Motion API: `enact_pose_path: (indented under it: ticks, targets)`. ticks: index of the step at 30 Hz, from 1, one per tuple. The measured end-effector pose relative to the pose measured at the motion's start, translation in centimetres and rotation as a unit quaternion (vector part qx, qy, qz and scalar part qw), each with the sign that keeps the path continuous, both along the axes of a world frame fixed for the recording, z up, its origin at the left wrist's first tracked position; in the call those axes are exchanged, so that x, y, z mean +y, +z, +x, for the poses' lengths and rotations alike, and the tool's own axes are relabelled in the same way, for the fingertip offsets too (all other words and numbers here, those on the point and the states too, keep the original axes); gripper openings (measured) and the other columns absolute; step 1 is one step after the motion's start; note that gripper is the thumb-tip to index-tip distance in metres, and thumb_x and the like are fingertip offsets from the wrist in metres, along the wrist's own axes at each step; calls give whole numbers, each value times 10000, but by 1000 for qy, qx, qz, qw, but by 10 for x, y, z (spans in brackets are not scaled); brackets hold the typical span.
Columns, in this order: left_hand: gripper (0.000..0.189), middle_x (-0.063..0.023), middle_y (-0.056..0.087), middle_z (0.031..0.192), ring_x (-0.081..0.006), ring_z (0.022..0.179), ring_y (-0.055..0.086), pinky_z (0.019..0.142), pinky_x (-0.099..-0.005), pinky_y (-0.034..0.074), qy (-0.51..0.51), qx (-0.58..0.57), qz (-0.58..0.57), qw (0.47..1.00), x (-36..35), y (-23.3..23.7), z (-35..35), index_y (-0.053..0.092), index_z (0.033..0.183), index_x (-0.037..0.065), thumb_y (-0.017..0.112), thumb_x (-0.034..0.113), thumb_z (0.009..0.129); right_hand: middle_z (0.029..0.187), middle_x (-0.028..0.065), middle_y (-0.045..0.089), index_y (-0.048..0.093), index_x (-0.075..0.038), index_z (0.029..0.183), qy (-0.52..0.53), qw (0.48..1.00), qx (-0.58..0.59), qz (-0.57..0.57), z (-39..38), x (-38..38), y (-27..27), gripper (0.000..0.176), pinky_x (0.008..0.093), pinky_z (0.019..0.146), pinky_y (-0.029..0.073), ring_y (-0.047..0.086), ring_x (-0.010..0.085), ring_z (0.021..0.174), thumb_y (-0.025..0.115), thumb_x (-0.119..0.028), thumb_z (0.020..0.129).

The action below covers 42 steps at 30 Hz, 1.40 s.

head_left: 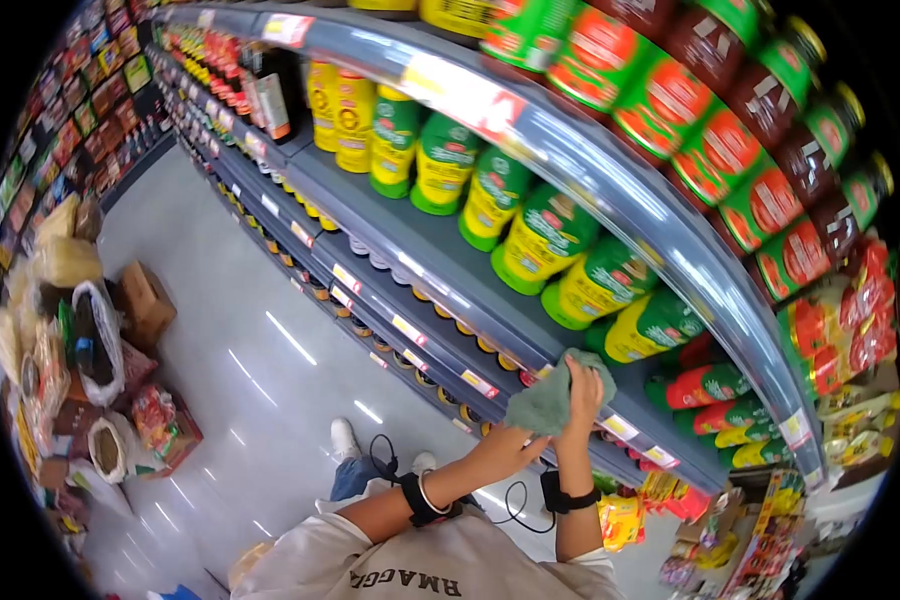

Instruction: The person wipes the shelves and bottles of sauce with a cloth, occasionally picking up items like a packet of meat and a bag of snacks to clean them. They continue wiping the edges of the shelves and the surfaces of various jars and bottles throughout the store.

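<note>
A grey-green cloth [542, 402] lies bunched between my hands at the front edge of a shelf [425, 240]. My right hand [582, 392] is closed on the upper part of the cloth, near the shelf's price-label strip. Just below and to the left, my left hand [505, 448] touches the cloth's lower edge; its fingers are partly hidden by the cloth. Behind the cloth, green and yellow bottles [545, 240] stand in a row on the shelf. Black bands circle both wrists.
Jars with red and green labels [720, 140] fill the shelf above. Lower shelves hold more jars. On the floor at left stand a cardboard box [145, 305] and open sacks [110, 450]. A black cable [515, 505] hangs near my wrists.
</note>
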<state>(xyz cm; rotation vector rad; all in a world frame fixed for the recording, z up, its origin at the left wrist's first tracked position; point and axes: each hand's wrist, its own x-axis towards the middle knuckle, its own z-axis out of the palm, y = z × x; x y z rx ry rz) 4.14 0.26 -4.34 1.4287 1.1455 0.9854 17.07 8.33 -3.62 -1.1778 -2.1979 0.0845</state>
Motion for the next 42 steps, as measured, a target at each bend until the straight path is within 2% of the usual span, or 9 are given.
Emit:
enact_pose_path:
  ticks: [4,10,13,16,17,24,32,37,42]
  targets:
    - [250,-198,614,794,-369,720,595,667,-408,471,152,5,112,982,5,4,-48,564,1036,-14,546,169,866,1100,169,549,481,-46,1237,45,999,-25,-13,-61,25,4,643,452,1025,273,496,351,1064,696,-76,632]
    - [275,-254,588,961,-429,913,551,782,-442,456,213,37,135,967,11,-11,-134,538,1089,-7,531,134,853,1190,153,531,434,-46,1273,118,992,-53,-12,-161,40,12,634,454,1034,262,466,356,1128,674,-104,689]
    - [367,-268,505,1149,-432,1057,471,893,-443,406,224,40,137,964,15,-13,-179,442,1202,-8,504,112,861,1131,185,536,439,-45,1277,134,989,-59,10,-207,52,2,743,457,1035,267,480,352,1097,726,-34,592]
    - [352,-265,497,1167,-429,1077,462,910,-436,401,222,7,65,973,12,-10,-221,443,1211,-7,476,118,884,1134,192,534,432,-48,1285,143,988,-60,18,-249,59,1,759,458,1033,271,474,363,1103,718,-9,583]
    - [346,-263,514,1148,-431,1060,474,899,-439,411,270,-19,172,947,17,-23,-230,445,1216,-1,463,127,895,1133,195,535,429,-50,1288,148,988,-50,14,-264,63,4,763,460,1032,274,472,369,1106,710,4,581]
    - [362,-247,520,1146,-432,1045,487,895,-418,418,322,11,230,918,23,-49,-290,434,1253,14,452,117,907,1102,224,543,450,-37,1264,144,989,-42,5,-347,75,1,671,466,1039,270,471,398,1078,596,84,621]
    - [322,-257,542,1085,-420,993,515,857,-428,437,267,48,144,952,19,-55,-333,477,1181,-5,448,146,898,1201,178,524,434,-39,1278,127,985,-40,109,-390,69,-15,635,439,1035,261,439,373,1142,589,41,668]
    - [286,-263,575,982,-418,919,544,802,-448,450,238,57,109,963,24,-59,-360,531,1069,-28,470,183,884,1052,151,512,492,-59,1129,60,983,-97,144,-413,79,-31,371,425,1022,277,448,334,1100,544,-41,762]
    - [312,-257,563,1033,-413,959,531,818,-434,441,148,76,82,983,29,-49,-424,506,1134,0,449,210,910,980,186,480,500,-52,1120,96,969,-24,226,-435,89,-59,548,493,1027,259,427,384,1078,693,-188,626]
